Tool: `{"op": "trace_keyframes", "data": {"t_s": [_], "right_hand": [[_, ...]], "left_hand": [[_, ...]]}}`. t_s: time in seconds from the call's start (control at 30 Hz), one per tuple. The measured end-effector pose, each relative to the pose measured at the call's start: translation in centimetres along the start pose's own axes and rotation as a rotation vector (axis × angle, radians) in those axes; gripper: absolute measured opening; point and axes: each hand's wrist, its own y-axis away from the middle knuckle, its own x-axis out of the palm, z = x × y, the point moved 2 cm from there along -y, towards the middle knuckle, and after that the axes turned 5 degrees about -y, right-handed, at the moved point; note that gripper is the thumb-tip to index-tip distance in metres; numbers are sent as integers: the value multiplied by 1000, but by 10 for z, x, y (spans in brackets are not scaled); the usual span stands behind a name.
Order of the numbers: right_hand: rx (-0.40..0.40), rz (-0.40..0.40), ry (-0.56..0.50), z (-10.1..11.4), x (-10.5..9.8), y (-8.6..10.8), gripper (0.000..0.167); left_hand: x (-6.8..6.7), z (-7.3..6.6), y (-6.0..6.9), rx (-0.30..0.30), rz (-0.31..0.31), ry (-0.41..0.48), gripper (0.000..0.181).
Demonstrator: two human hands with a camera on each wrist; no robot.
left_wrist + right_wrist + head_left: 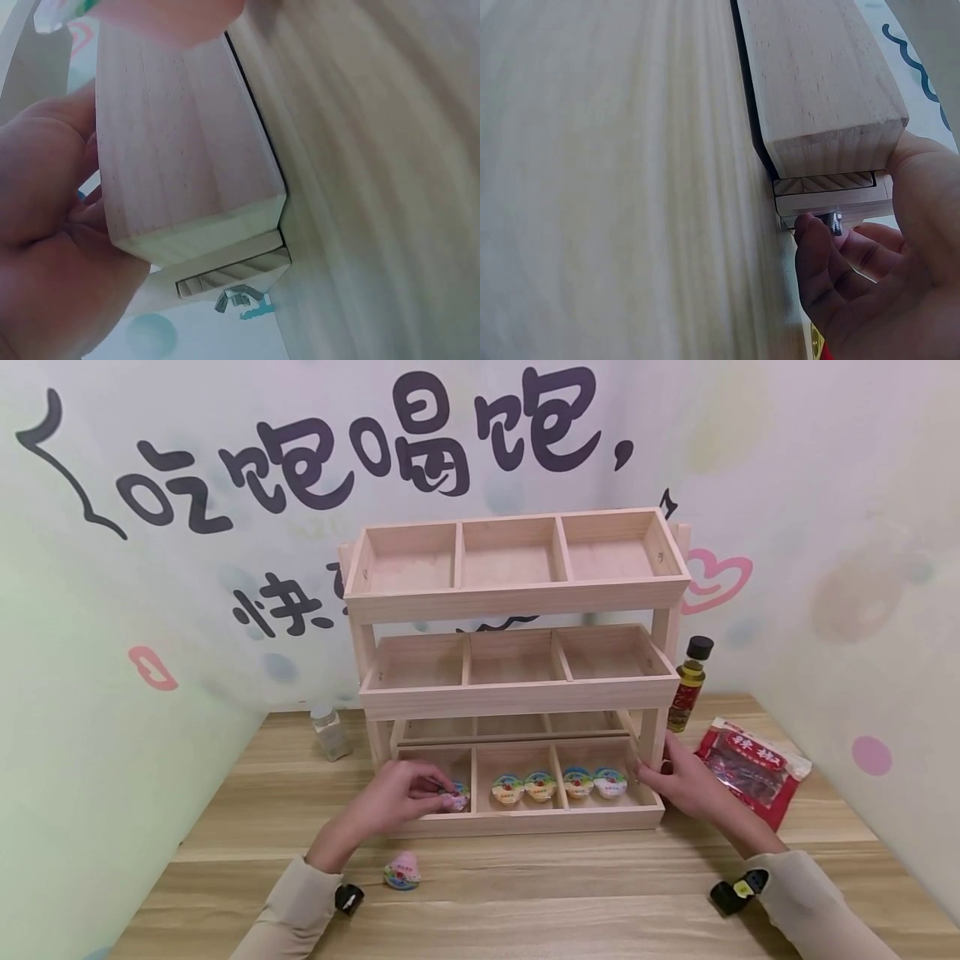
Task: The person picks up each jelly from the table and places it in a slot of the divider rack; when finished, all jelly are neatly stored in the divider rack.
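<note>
A three-tier wooden rack (517, 602) stands on the table, its tiers split into compartments. In the bottom tier's left compartment, my left hand (408, 789) pinches a small jelly cup (455, 797) with a printed lid; in the left wrist view this hand (45, 195) reaches over the tier's front board. My right hand (686, 781) holds the rack's lower right end, its fingers (817, 262) around the side by a metal wing nut (832, 222). Two jelly cups (523, 788) lie in the middle compartment and two more (594, 782) in the right one.
A pink jelly cup (403, 870) lies tipped on the table (540, 893) before the rack. At the left stands a white-capped jar (330, 732). On the right are a black-capped oil bottle (687, 683) and a red food bag (753, 768).
</note>
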Motion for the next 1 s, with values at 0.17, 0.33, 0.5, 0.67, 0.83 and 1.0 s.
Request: {"op": "trace_keyframes", "data": {"t_s": [0.17,0.33,0.5,0.67,0.83,1.0], "right_hand": [[9,-3,7,-1,0,-1,85],[2,0,-1,-1,0,-1,84],[2,1,-4,-1,0,0,84],[-4,-3,3,-1,0,-1,83],[-8,-3,2,-1,-1,-1,84],[-16,-4,1,-1,0,-1,83]], "left_hand": [[3,-2,-1,22,-5,-41,19],[3,-2,-1,21,-2,-42,17],[4,-1,0,42,-11,-68,18],[3,-3,-1,68,-20,-98,18],[3,-3,-1,63,-8,-99,19],[3,-3,-1,39,7,-93,20]]}}
